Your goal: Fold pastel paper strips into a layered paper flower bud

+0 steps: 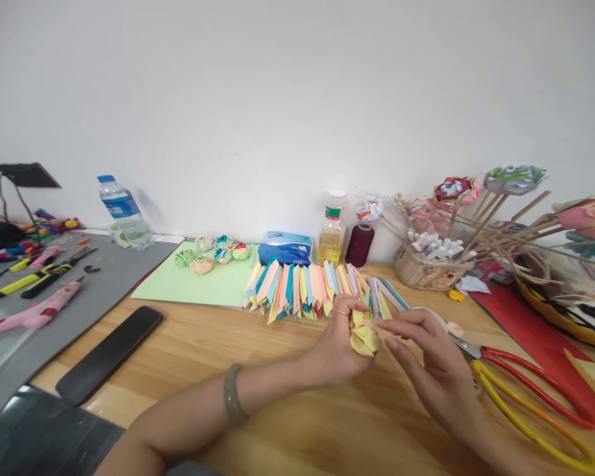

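Left hand (334, 347) has its fingers curled round the yellow paper piece (364, 338), so that grip is plainly closed on it. Right hand (436, 360) comes at the same piece with thumb and index finger bent close together, right by its edge. Honestly can't tell if those 2 fingertips are pinching the paper or only brushing it.

Everything here I'm placing off the row of folded paper strips (295, 291), since it's the obvious landmark. The yellow piece sits on the wearer's side of that row, toward its right end. So it's to the right of the left hand's wrist and to the left of the right hand, tucked between the 2. Left is the nearer hand, no contest, being wrapped around it. Long axis seems to run roughly toward and away from the row, narrower at the row end, though the fingers cover enough that I wouldn't swear to it.

Other stuff: scissors (535, 367) are right of the row and nearer the wearer, just past the right hand. Phone (110, 354) is left of the row, also nearer. 6 paper rosettes (201, 264) are left of the row and farther back, and the blue tissue pack (286, 250) is right behind it.
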Action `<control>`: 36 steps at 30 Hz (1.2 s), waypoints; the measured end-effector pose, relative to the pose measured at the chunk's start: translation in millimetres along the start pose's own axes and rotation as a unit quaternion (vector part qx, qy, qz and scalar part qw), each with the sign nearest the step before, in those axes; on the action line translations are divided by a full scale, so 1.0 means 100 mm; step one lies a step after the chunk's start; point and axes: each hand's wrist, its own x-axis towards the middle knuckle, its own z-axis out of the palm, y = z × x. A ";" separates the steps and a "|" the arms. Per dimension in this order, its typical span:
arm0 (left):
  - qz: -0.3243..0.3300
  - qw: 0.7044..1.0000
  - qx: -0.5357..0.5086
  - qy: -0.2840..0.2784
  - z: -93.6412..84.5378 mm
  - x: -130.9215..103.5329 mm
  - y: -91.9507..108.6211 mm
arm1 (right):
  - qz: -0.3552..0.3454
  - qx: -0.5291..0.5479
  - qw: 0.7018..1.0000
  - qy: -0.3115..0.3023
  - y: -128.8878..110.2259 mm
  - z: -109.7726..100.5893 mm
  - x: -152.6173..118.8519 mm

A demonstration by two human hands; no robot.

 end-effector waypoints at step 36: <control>-0.379 0.875 -0.281 -0.110 -0.12 0.09 0.00 | 0.157 0.126 0.960 -0.194 0.17 -0.09 0.08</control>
